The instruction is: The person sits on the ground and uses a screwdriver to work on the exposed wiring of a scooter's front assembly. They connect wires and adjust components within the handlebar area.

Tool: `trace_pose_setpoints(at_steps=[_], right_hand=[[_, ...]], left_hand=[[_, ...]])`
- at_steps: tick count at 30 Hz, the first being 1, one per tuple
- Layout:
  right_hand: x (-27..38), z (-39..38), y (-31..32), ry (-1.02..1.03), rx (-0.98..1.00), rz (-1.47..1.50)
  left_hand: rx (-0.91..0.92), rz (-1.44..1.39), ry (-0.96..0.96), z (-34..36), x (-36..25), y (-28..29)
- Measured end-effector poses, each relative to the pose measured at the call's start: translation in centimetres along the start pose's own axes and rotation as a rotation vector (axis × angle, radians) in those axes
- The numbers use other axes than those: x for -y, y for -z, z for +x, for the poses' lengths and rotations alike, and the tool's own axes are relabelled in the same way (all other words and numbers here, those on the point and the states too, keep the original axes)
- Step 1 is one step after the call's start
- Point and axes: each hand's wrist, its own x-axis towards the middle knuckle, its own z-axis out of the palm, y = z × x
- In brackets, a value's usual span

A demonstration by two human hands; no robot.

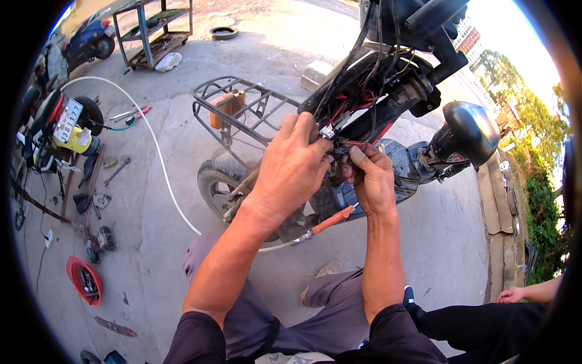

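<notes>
In front of me stands a scooter with its front cover off, baring red, black and white wires (362, 100) along its dark frame. My left hand (292, 162) is closed at the wire bundle, its fingertips beside a white plug connector (328, 131). Close on its right, my right hand (374, 176) pinches red and dark wires (354, 145), thumb and fingers pressed together. Both hands nearly meet there. What exactly lies between the left fingertips is hidden by that hand. Below the hands, an orange air blow gun (330, 221) rests by the footboard.
A white hose (160, 145) curves over the concrete. Left are another two-wheeler (76, 133), a wrench (117, 172), a cordless drill (100, 244) and a red bowl of tools (77, 280). A metal cart (145, 36) stands behind. Another person's hand (511, 295) shows at right.
</notes>
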Motion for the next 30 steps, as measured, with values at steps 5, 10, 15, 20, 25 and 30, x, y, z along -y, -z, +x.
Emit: trace_pose_setpoints(at_steps=[5,10,15,20,25,30], right_hand=[[0.8,-0.5,0.3,0.069,0.025,-0.09],[2.0,-1.3,0.8,0.038,0.056,-0.132],[3.2,-2.3,1.9,-0.012,0.107,-0.128],[3.3,-2.6,2.7,0.043,0.138,-0.123],[3.4,-2.5,3.2,0.031,0.166,-0.115],[4.1,-2.7,3.1,0.017,0.254,-0.114]], left_hand=[[-0.083,-0.049,-0.003,0.0,0.1,-0.8],[-0.132,-0.068,0.025,0.1,-0.1,-1.1],[-0.176,-0.084,0.019,0.5,0.0,-1.1],[-0.155,-0.159,0.059,0.4,0.1,-1.2],[-0.149,-0.246,0.115,0.5,0.0,-0.5],[-0.136,-0.267,0.237,0.6,-0.4,0.0]])
